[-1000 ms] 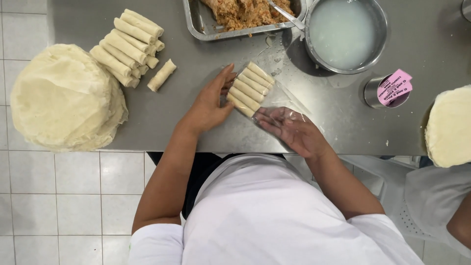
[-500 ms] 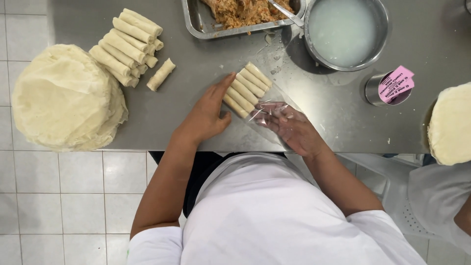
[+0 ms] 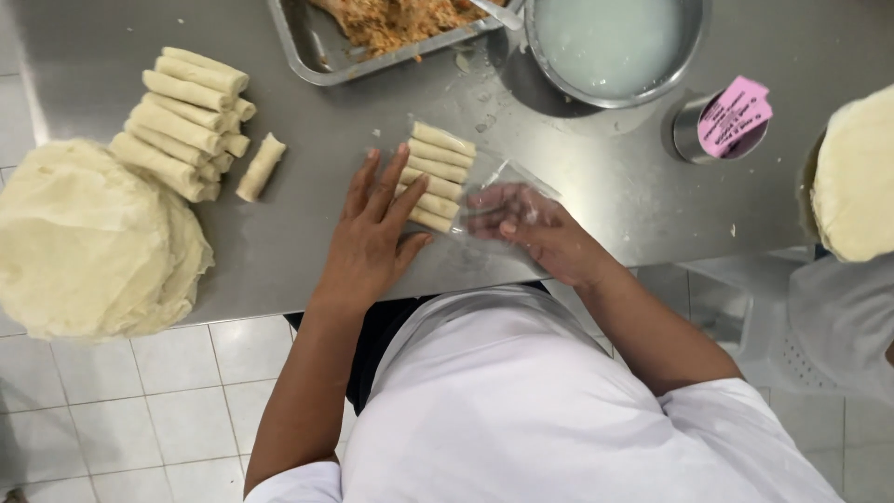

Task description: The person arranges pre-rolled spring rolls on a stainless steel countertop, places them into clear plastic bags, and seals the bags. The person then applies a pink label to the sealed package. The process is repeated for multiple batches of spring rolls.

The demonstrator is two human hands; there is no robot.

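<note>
A row of several pale uncooked spring rolls [image 3: 436, 172] lies side by side on the steel table [image 3: 577, 186]. My left hand [image 3: 372, 233] lies flat, fingers spread, against the left ends of the rolls. My right hand [image 3: 526, 228] grips a clear plastic bag [image 3: 503, 182] whose mouth sits at the right ends of the rolls. The film covers part of my right hand.
A stack of finished rolls [image 3: 186, 116] and one loose roll [image 3: 260, 168] lie at upper left. A big pile of wrappers [image 3: 88, 242] overhangs the left edge. Filling tray [image 3: 307, 47], white paste bowl [image 3: 610, 42], pink-labelled cup [image 3: 726, 126], another wrapper stack [image 3: 857, 177] at right.
My right hand has come closer to the rolls with the clear bag. My left hand has stayed against their left ends, nudging them a little toward the bag.
</note>
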